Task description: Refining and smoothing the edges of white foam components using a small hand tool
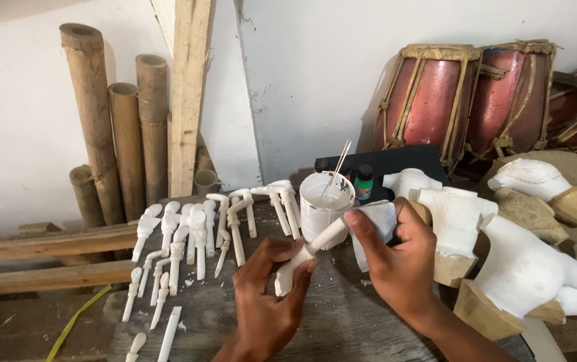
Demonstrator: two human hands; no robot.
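Note:
My left hand (268, 295) grips a white-painted carved wooden limb piece (312, 251) at its lower end, holding it tilted up to the right. My right hand (395, 258) is closed around a white cloth or sponge (379, 224) and its thumb rests on the upper end of the limb piece. Just behind stands a white cup of paint (325, 204) with a thin stick in it. Several more white limb pieces (194, 238) lie in rows on the grey wooden board (342, 322) to the left.
White-coated carved torsos and heads on wooden bases (523, 268) crowd the right side. Two red drums (469, 94) stand behind them, small paint bottles (364, 179) sit by a black box, and bamboo poles (110, 127) with a plank lean on the wall at left.

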